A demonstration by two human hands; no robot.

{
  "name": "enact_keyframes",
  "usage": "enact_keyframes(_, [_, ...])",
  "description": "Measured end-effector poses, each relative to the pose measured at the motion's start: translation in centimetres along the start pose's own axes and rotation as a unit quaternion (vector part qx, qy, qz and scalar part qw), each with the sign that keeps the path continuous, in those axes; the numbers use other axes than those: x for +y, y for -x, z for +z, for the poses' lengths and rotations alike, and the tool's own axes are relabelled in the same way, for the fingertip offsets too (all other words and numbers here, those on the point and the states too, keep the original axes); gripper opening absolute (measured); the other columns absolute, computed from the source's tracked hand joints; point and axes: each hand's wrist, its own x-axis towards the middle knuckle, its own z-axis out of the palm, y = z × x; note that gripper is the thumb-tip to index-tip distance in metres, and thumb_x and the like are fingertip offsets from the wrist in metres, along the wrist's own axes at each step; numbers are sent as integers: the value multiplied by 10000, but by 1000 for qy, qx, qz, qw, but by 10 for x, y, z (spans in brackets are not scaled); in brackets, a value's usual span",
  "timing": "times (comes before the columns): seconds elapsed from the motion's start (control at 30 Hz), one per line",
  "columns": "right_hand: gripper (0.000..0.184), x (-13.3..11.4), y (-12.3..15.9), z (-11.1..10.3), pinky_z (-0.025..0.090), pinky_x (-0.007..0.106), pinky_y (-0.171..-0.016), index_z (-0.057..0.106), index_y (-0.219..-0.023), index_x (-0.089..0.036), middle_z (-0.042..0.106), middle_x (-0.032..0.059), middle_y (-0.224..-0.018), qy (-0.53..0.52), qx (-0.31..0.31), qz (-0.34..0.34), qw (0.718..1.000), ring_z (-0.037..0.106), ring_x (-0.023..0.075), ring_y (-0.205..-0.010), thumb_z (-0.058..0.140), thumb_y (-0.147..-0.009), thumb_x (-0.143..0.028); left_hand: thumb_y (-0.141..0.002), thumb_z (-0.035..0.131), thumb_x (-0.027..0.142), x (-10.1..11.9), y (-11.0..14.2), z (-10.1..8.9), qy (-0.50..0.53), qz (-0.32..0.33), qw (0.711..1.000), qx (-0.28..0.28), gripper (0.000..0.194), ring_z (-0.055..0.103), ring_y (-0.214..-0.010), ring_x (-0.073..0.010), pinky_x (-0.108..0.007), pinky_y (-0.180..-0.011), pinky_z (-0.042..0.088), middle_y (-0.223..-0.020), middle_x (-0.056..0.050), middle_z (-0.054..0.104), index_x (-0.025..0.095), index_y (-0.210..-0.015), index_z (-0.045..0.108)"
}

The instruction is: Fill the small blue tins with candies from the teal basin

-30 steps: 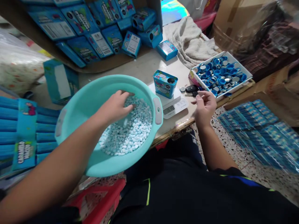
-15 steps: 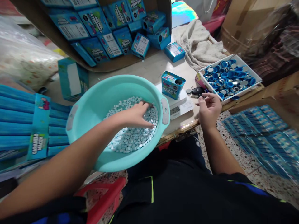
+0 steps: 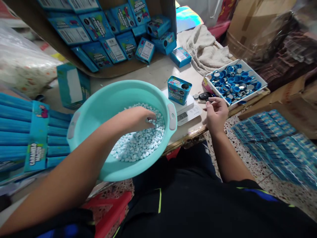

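My left hand (image 3: 140, 118) is down in a turquoise plastic basin (image 3: 99, 99), its fingers curled into a heap of small pale-blue candies (image 3: 138, 145). Some candies appear caught between thumb and fingers. At the table's edge my right hand (image 3: 217, 112) is loosely closed, thumb against fingers, beside a black car key (image 3: 205, 96). Whether it holds anything is hidden. Between the hands, a blue tin-shaped container (image 3: 178, 91) with a round dark opening on top stands upright on a white digital scale (image 3: 189, 114).
A white box (image 3: 260, 87) of blue caps stands at the right, behind it a grey cloth (image 3: 198, 49). A carton (image 3: 109, 71) of blue containers is at the back. Flat blue packs (image 3: 15, 132) lie left; wrapped packs (image 3: 277, 142) sit low at right.
My left hand has gone from spread fingers to curled ones among the candies, drawing slightly back to the left. The right hand stays by the key. The whole view has shifted a little.
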Motion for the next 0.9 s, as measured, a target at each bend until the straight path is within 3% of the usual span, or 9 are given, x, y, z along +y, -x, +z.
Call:
enact_keyframes(0.2, [153,1,0,0,544,318,-636,669,-1026,-230,541,-49,-716,-3,-1,2,1000,620,152,-650,666,-903,-321,-901,617,364,-13,6,-4,26,26,998,48,237,693,-926,-235,-313,-782,461,-1038,-70,774,216,-966,790])
enact_keyframes(0.37, [177,5,-3,2,560,327,-656,663,-1024,-226,529,-68,-690,-2,-5,12,1000,619,150,-630,661,-889,-339,-874,614,298,-24,5,2,44,8,994,100,199,691,-872,-226,-311,-749,452,-947,-50,780,214,-968,768])
enact_keyframes(0.6, [216,6,-4,5,546,344,-655,678,-1019,-197,524,-66,-665,-4,-1,16,1000,570,159,-611,657,-872,-354,-878,591,304,-23,10,-3,62,5,983,170,240,711,-927,-224,-317,-830,504,-1018,-51,807,227,-996,785])
enact_keyframes(0.67, [227,5,-4,7,520,343,-648,684,-1011,-193,530,-60,-659,3,0,16,1000,564,165,-610,651,-867,-364,-851,606,291,-22,9,-2,50,14,986,158,226,708,-957,-240,-327,-859,519,-1042,-71,792,219,-957,792])
enact_keyframes(0.77, [253,4,-4,8,485,346,-648,687,-1013,-187,536,-51,-660,16,-1,14,1000,559,173,-614,639,-862,-385,-775,684,306,-23,6,3,27,15,995,94,193,700,-969,-266,-333,-872,531,-1076,-102,745,203,-887,803])
enact_keyframes(0.9, [296,3,-2,9,457,345,-629,684,-1056,-173,565,-27,-707,22,-17,11,1000,559,180,-623,621,-876,-399,-731,750,395,-23,5,10,29,-22,998,44,348,703,-938,-283,-327,-781,524,-1083,-96,744,199,-1016,792])
